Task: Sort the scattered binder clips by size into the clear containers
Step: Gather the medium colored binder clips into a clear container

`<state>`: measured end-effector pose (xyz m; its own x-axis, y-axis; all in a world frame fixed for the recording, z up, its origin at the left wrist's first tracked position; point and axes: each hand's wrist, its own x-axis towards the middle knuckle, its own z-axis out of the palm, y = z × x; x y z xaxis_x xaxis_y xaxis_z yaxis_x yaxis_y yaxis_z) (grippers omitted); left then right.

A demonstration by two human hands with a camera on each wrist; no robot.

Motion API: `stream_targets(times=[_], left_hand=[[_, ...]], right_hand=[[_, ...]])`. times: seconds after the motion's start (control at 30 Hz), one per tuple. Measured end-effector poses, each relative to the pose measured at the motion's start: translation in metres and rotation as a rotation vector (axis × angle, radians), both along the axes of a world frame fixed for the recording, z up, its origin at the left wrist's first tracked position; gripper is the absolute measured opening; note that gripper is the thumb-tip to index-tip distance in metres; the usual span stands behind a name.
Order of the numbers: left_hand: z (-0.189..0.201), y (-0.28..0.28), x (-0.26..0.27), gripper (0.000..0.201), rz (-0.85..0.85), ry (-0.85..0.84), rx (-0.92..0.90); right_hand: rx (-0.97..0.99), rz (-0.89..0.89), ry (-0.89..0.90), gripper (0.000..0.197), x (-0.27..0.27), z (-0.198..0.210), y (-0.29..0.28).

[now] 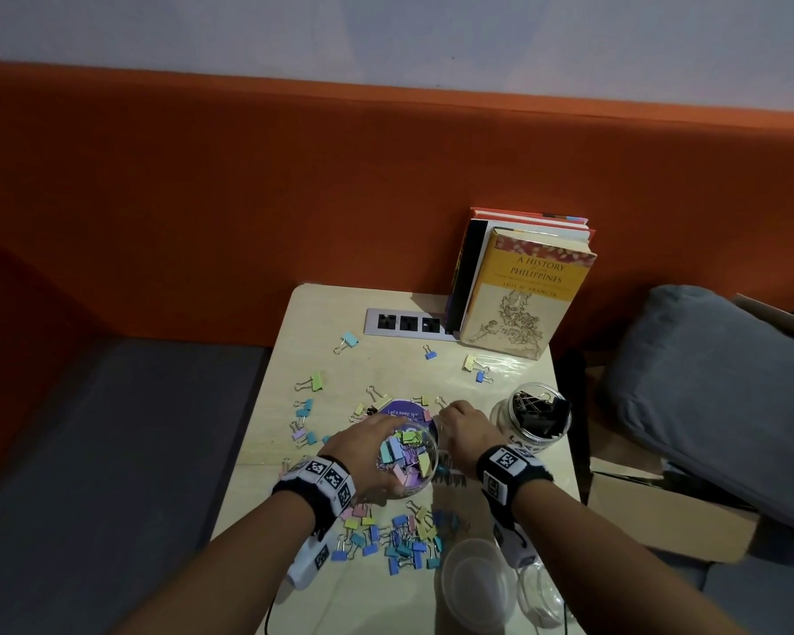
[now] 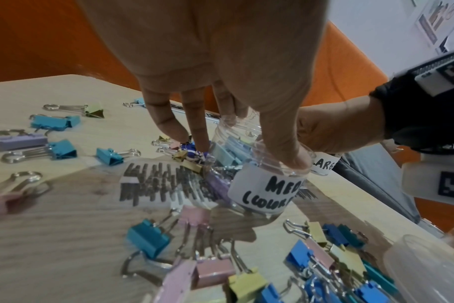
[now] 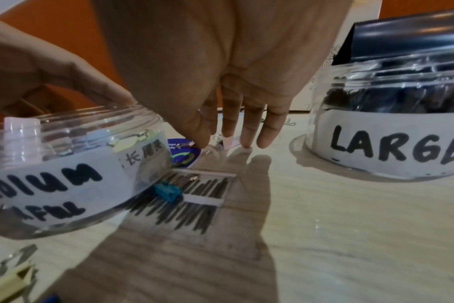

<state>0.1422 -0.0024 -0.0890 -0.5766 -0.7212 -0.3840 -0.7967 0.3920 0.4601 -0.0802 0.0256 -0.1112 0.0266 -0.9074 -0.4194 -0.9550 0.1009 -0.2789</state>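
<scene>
My left hand [image 1: 367,444] grips the rim of a clear jar [image 1: 409,456] labelled medium colourful [image 2: 265,190] and holds it tilted just above the table. The jar holds several pastel binder clips. My left thumb [image 2: 285,147] is pressed on its near rim. My right hand [image 1: 459,419] reaches down to the right of that jar, and thumb and fingertips pinch a small pink binder clip [image 3: 232,141] lying by a purple sticker [image 3: 182,155]. A clear jar marked LARGE [image 3: 392,143] with black clips stands to the right.
Pastel clips lie in a heap [image 1: 399,538] near the front edge and scattered at the left [image 1: 303,419] and back. Clear lids [image 1: 477,584] sit front right. Books [image 1: 523,291] and an outlet strip [image 1: 404,323] are at the back. A cardboard box [image 1: 661,511] stands right of the table.
</scene>
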Motion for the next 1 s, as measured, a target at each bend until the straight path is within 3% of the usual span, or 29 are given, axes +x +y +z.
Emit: stream_targets(times=[0.2, 0.6, 1.0], left_hand=[[-0.002, 0.002, 0.0, 0.104, 0.027, 0.006, 0.003], [0.002, 0.002, -0.001, 0.103, 0.024, 0.004, 0.007], [0.001, 0.002, -0.001, 0.103, 0.004, -0.009, -0.01]], right_hand=[[-0.043, -0.16, -0.029, 0.036, -0.001, 0.005, -0.001], [0.008, -0.152, 0.062, 0.032, -0.002, 0.005, 0.005], [-0.058, -0.311, -0.046, 0.029, 0.006, 0.015, 0.008]])
